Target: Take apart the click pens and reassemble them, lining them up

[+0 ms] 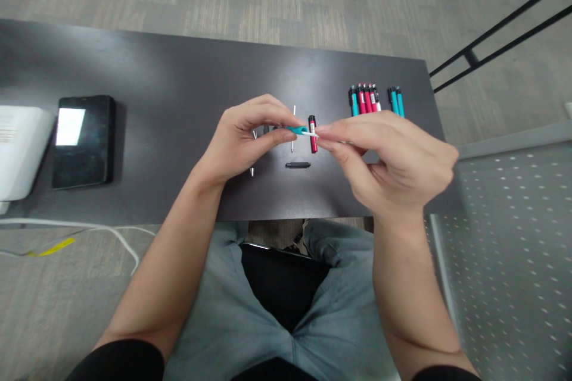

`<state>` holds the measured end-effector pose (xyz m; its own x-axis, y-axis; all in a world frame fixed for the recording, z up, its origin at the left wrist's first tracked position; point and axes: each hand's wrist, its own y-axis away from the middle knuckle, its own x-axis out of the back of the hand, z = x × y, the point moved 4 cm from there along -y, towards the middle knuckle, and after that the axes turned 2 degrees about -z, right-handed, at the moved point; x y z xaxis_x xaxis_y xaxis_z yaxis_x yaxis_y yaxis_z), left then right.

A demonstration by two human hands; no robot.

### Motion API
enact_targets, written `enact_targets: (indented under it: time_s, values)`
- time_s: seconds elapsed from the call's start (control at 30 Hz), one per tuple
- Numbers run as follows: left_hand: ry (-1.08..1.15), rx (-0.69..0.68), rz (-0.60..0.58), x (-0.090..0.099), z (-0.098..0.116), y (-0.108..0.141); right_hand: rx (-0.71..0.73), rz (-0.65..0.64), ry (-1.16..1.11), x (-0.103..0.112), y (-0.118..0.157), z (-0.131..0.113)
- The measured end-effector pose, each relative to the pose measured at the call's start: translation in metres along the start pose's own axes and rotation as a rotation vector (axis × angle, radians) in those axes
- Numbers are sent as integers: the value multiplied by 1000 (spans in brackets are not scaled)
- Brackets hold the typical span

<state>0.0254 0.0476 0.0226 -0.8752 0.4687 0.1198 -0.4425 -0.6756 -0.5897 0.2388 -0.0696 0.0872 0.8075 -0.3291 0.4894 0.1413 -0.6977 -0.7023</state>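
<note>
Between the thumb and fingers of my left hand (254, 134) is a teal pen barrel (297, 130), its open end facing right. My right hand (391, 158) pinches a thin white pen refill (309, 133), whose left end is at the barrel's opening; how deep it sits I cannot tell. Below the hands, on the dark table, lie a red pen barrel with a black clip (313, 141), another slim refill (292, 146) and a black pen part (298, 165). Small silver pen tips (252, 171) lie by my left hand, partly covered by it.
At the right, a row of red, teal and black pens (365, 98) lies beside a pair of teal pens (395, 101). A black tablet-like device (83, 152) and a white box (22, 152) occupy the table's left. White cables (111, 231) hang along the front edge.
</note>
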Motion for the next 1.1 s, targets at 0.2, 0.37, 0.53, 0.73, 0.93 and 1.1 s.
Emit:
enact_targets:
  time_s: [0.2,0.37,0.53,0.73,0.93,1.1]
  values:
    - [-19,-65,22,0,6,0,-108,-16,-59,-4,4,6]
    - [-43,-65,3,1,5,3,-123,8,-122,-11,6,12]
    - [-100,-24,-8,4,4,4,-209,56,-160,-10,10,22]
    - [-217,98,-40,15,9,4,-434,43,-226,-4,16,50]
    - [-130,193,113,21,-5,8,-514,-71,-307,-14,22,74]
    - [-1,176,208,25,-24,9,-579,-144,-334,-23,21,70]
